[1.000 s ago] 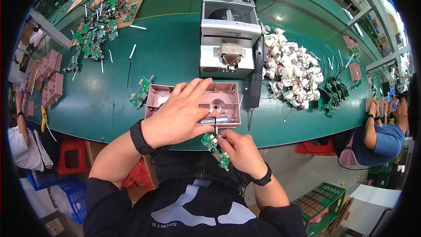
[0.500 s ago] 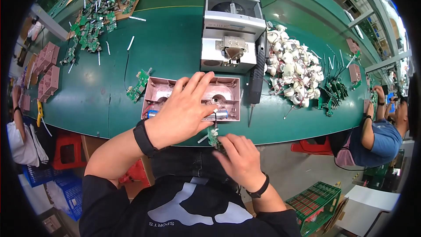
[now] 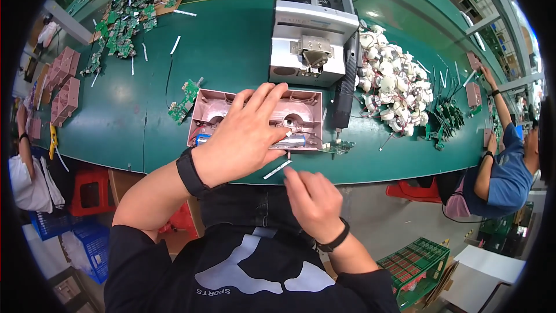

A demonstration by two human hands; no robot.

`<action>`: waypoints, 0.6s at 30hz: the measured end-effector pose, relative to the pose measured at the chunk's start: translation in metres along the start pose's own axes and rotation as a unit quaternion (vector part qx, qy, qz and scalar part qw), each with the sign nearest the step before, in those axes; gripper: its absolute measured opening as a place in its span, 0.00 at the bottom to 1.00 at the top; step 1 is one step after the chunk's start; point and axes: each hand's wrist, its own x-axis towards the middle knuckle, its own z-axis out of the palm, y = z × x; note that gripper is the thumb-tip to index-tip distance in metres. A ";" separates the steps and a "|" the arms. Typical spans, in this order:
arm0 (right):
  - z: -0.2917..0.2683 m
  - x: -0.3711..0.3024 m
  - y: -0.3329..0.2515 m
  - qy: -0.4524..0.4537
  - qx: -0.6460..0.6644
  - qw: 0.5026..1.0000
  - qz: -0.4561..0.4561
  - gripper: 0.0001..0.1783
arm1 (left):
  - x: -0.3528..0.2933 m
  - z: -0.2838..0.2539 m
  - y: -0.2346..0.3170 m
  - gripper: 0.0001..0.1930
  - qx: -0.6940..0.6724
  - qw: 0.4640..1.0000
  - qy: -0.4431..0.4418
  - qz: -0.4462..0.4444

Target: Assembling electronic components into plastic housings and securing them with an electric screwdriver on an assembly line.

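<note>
**Left hand flat on pink housing at the green bench**

The left hand (image 3: 246,139) lay spread, fingers splayed, across the pink plastic housing (image 3: 258,117) near the green table's (image 3: 231,46) front edge. The right hand (image 3: 313,200) hovered just off that edge, fingers loosely curled; whether it pinched anything could not be told. A small white strip (image 3: 278,169) lay between the hands. Behind the housing stood a grey machine (image 3: 313,26); to its right, a heap of white parts (image 3: 394,87). The housing showed two round wells, partly covered.

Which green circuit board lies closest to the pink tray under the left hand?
The green circuit board touching the pink tray's left end; the others lie heaped far away.
</note>
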 end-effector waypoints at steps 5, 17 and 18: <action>0.024 0.009 0.004 -0.063 0.008 0.998 0.008 0.13 | 0.001 0.003 0.000 0.21 0.002 1.000 0.020 -0.005; 0.016 0.000 0.006 -0.125 0.039 0.990 -0.053 0.18 | 0.003 0.003 0.002 0.28 -0.002 1.000 0.012 -0.007; 0.013 0.002 0.007 -0.125 0.039 0.990 -0.052 0.18 | 0.003 0.002 0.002 0.28 0.000 1.000 0.011 -0.008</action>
